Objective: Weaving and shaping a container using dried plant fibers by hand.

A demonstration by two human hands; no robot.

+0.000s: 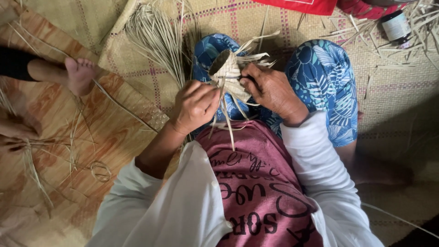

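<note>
A small woven basket (227, 69) of pale straw strips sits between my hands, above my lap. Its dark round opening faces up and left, and loose strip ends stick out to the right and hang down. My left hand (194, 106) is closed on the strips at the basket's lower left. My right hand (273, 91) grips the basket's right side, fingers pressed on the weave. My legs in blue leaf-patterned trousers (325, 77) are folded under the work.
A bundle of loose straw strips (157, 39) lies on the woven mat (256, 20) ahead. Another person's bare foot (80, 74) rests at the left. A dark bottle with a white label (397, 27) stands at top right among scattered strips. Red cloth (302, 5) lies at the top.
</note>
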